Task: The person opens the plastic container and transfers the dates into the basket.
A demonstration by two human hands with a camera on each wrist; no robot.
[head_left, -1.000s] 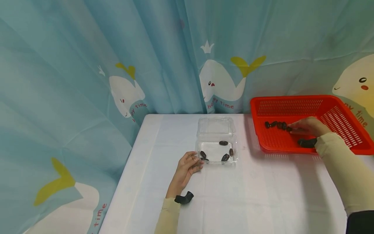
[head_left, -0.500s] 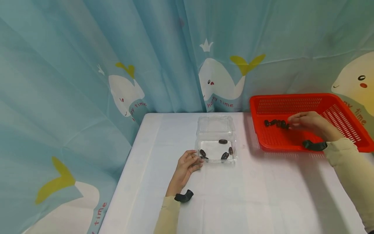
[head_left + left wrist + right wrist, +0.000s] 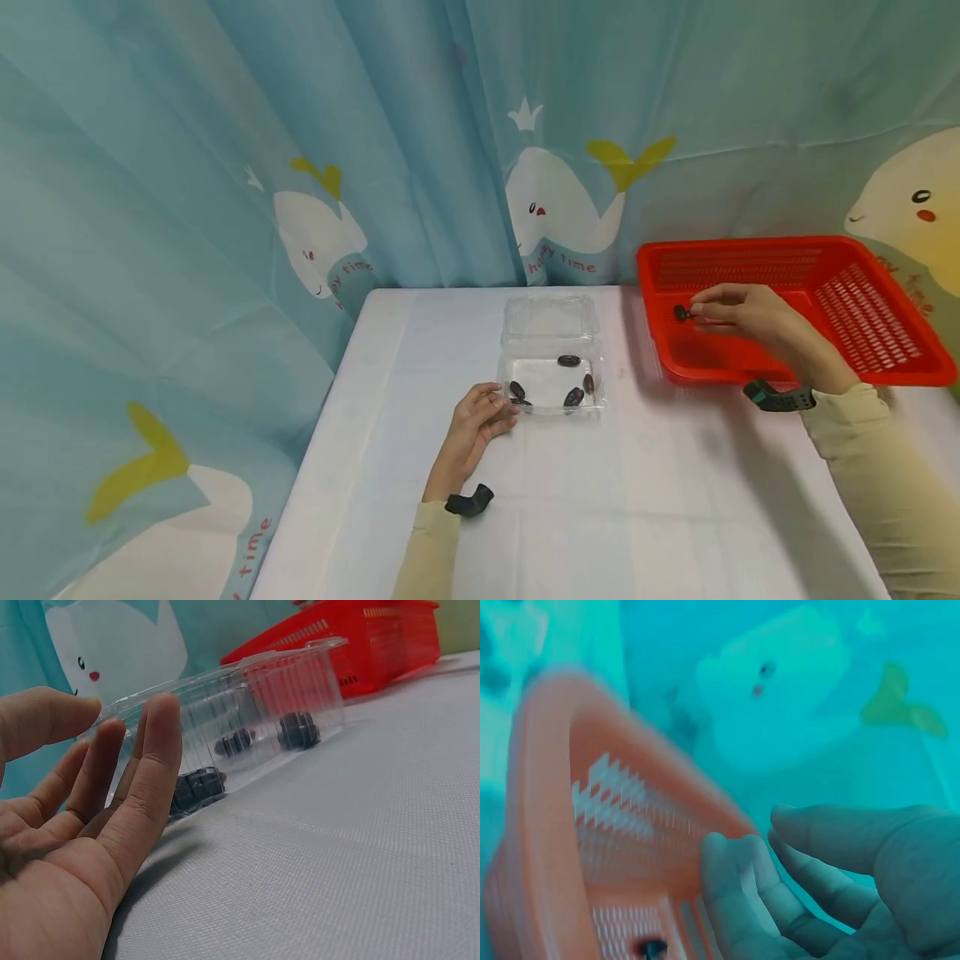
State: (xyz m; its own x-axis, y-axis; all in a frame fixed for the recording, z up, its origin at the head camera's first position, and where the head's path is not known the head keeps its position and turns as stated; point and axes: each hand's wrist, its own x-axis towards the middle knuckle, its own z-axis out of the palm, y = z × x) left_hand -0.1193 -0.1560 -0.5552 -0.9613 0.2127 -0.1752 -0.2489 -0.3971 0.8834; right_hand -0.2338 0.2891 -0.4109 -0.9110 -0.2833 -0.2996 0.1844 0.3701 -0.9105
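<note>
A clear plastic container (image 3: 551,385) with its lid (image 3: 551,319) folded back stands mid-table and holds several dark dates (image 3: 569,361). My left hand (image 3: 480,417) rests on the table with straight fingers (image 3: 154,750) against the container's (image 3: 247,697) front left wall. My right hand (image 3: 738,312) hovers over the left part of the red basket (image 3: 862,325), fingers loosely curled. One date (image 3: 681,313) lies on the basket floor just past its fingertips, also seen as a dark date (image 3: 654,949) in the blurred right wrist view. Whether the fingers (image 3: 735,885) hold a date is hidden.
A white cloth covers the table (image 3: 637,500), with bare room in front of the container and the basket. A blue whale-print curtain (image 3: 225,167) hangs close behind and to the left. Each wrist carries a black camera strap (image 3: 468,502).
My right hand has risen from the basket floor and moved left, now covering the row of dates it touched before. The left hand and the container have stayed put.
</note>
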